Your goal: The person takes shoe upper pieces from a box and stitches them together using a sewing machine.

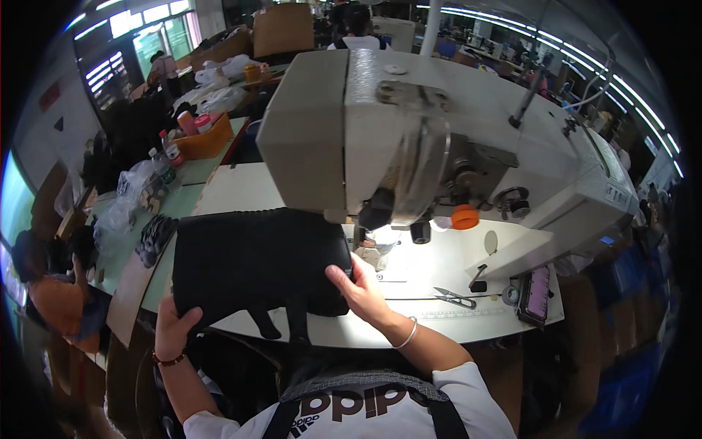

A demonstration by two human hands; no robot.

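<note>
A black fabric bag piece (pixel 256 256) with two dangling straps (pixel 297 319) is held up over the front left of the white sewing table. My left hand (pixel 174 325) grips its lower left corner, thumb on top and the other fingers hidden beneath. At the right edge, my right hand (pixel 360 290) pinches the piece, thumb on the front. The sewing machine (pixel 395 139) stands just beyond, its head above the piece's right end. Its lit needle area (pixel 380 256) lies right next to my right hand.
Thread snips (pixel 455 298), a clear ruler (pixel 461 313), a tape roll (pixel 510 295) and a pink-and-black case (pixel 537 293) lie on the table's right side. Bottles (pixel 170 148), an orange bin (pixel 208 140) and plastic bags fill the left bench. A person in orange (pixel 62 307) sits far left.
</note>
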